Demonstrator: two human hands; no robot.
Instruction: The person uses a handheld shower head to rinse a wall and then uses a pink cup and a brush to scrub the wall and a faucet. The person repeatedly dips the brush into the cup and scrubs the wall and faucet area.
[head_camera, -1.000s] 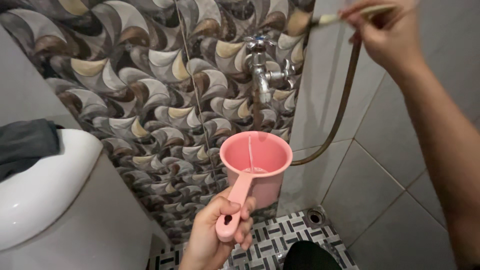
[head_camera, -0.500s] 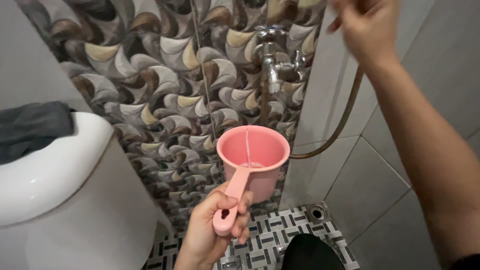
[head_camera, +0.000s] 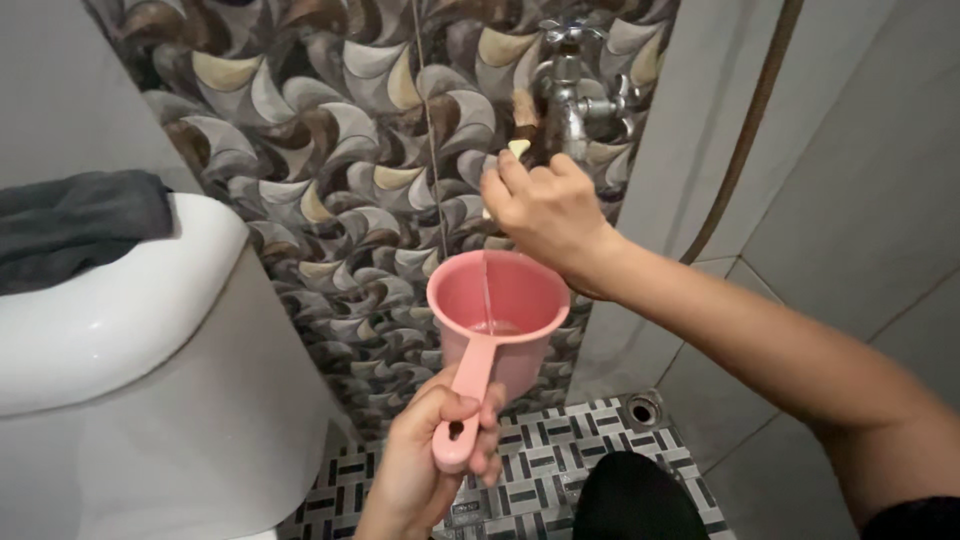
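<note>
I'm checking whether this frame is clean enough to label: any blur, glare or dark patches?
Head view: mostly sharp; the pink dipper and the left hand on its handle are crisp, the right hand at the tap is slightly soft. Soft glare sits on the white toilet tank. A dark shape at the bottom edge is unreadable.

Left hand (head_camera: 430, 460) fisted, thumb up; right hand (head_camera: 540, 210) raised, fingers curled

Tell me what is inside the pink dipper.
The pink dipper, gripped by the left hand, holds a shallow pool of water, fed by a thin stream from the tap. The near wall hides the bottom's front part.
</note>
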